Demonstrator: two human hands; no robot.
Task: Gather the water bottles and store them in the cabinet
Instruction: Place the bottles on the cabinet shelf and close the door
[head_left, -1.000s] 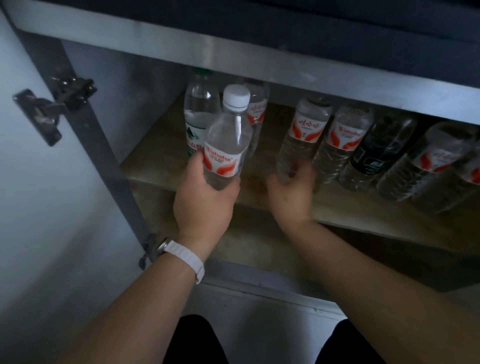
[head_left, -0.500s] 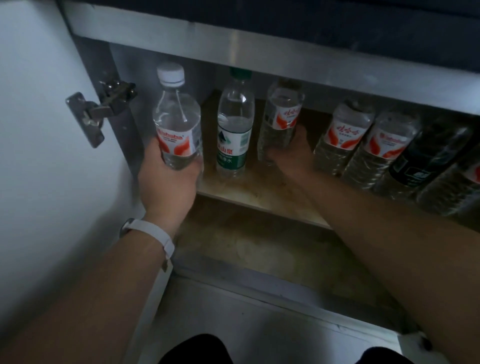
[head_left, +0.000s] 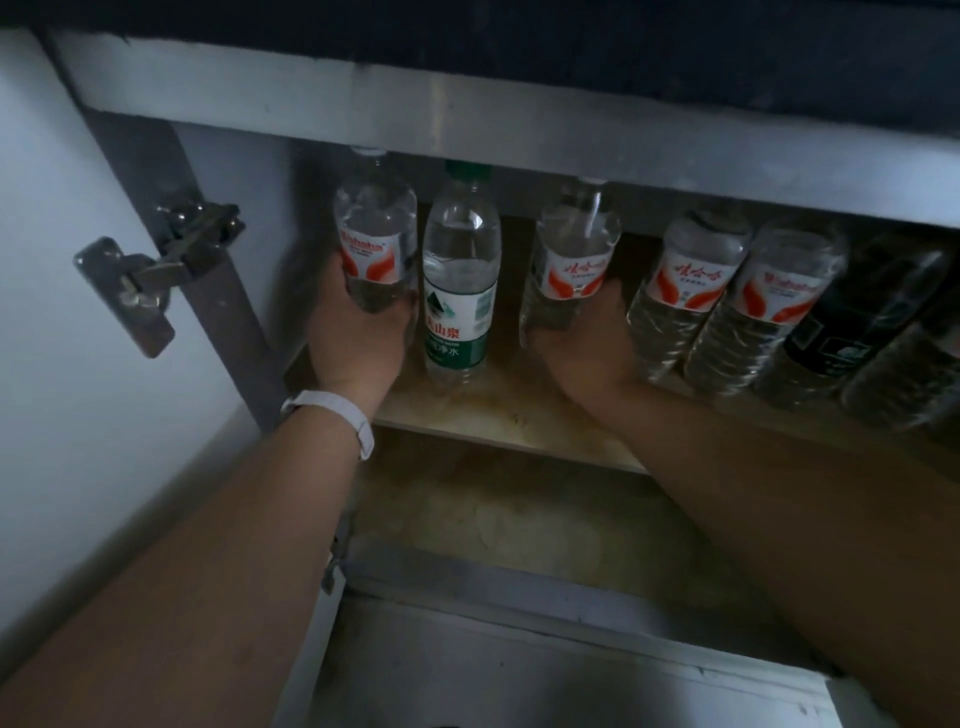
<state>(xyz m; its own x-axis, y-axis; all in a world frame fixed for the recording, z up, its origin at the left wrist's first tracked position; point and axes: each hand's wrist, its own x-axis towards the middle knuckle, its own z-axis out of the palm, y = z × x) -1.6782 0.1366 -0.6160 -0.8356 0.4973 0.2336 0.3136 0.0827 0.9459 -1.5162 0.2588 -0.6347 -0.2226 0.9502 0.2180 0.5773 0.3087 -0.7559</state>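
Inside the open cabinet, my left hand (head_left: 358, 332) grips the base of a clear red-labelled water bottle (head_left: 374, 244) at the far left of the wooden shelf (head_left: 498, 415). A green-labelled bottle (head_left: 457, 291) stands just to its right. My right hand (head_left: 582, 348) grips the lower part of another red-labelled bottle (head_left: 571, 254), which leans slightly. Further right stand two more red-labelled bottles (head_left: 691, 280) (head_left: 769, 296) and a dark-labelled bottle (head_left: 852, 317). Bottle tops are partly hidden behind the cabinet's top rail.
The white cabinet door (head_left: 62, 312) hangs open on the left with a metal hinge (head_left: 156, 270). A grey top rail (head_left: 519, 124) crosses above the bottles. Below the shelf lies the cabinet floor (head_left: 509, 525) and a front sill (head_left: 519, 587).
My left hand has carried its bottle deeper into the cabinet, to the left of the green-labelled bottle. My right hand has closed round the red-labelled bottle it was reaching for.
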